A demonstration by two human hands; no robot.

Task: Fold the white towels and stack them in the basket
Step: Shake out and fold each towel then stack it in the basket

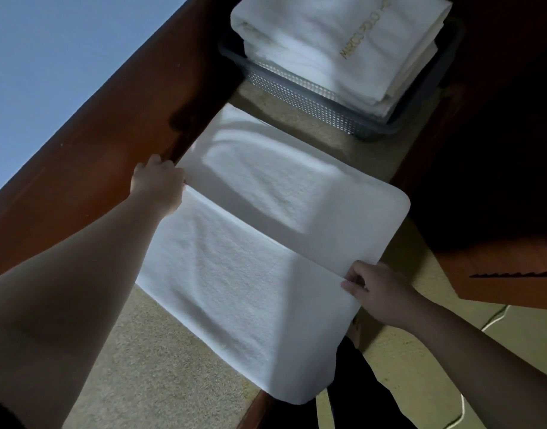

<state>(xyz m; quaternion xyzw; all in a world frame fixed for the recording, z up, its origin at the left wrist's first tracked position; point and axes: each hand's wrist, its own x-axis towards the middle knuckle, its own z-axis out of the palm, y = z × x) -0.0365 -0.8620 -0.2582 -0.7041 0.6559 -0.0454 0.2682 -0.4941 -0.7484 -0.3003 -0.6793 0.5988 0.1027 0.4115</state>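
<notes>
Now | left hand [160, 184], right hand [371, 286] pinch soft terry towel [235, 274] | mesh basket [312, 97] stacked

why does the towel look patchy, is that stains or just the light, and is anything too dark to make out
Head view: just light; soft shadow bands cross the towel between brighter patches, no stains visible. The area right of the basket is nearly black, detail lost. Straight edges lean and bow from the wide-angle lens. The gold lettering on the stacked towels is too soft to read fully.
</notes>
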